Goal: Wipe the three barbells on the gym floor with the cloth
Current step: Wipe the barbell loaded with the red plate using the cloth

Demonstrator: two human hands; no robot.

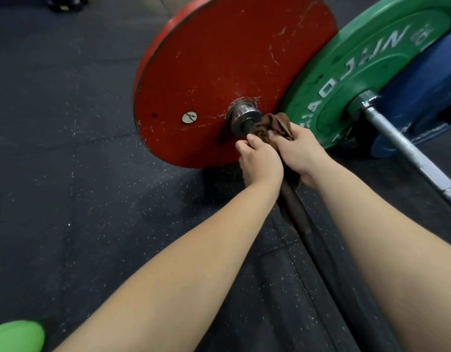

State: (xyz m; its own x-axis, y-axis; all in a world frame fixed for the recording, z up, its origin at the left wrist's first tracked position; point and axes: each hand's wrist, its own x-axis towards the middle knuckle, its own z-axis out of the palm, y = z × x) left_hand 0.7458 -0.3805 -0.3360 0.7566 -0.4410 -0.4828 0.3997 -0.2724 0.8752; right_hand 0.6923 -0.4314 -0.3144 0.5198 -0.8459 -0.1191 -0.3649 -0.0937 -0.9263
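A dark barbell bar (pixel 305 224) runs from the bottom right up to a scratched red plate (pixel 219 72) standing on the gym floor. A brown cloth (pixel 275 127) is bunched around the bar right beside the steel collar (pixel 242 118). My right hand (pixel 300 151) grips the cloth on the bar. My left hand (pixel 260 161) is curled around the bar just left of it, its fingertips at the cloth's edge. To the right lies a second barbell with a silver bar (pixel 407 148) and a green plate (pixel 359 72).
A blue plate (pixel 422 97) sits behind the green one on the right. Black speckled rubber flooring (pixel 67 148) spreads to the left. A bright green object (pixel 16 336) pokes in at the bottom left corner. Dark items (pixel 64 3) lie at the top left.
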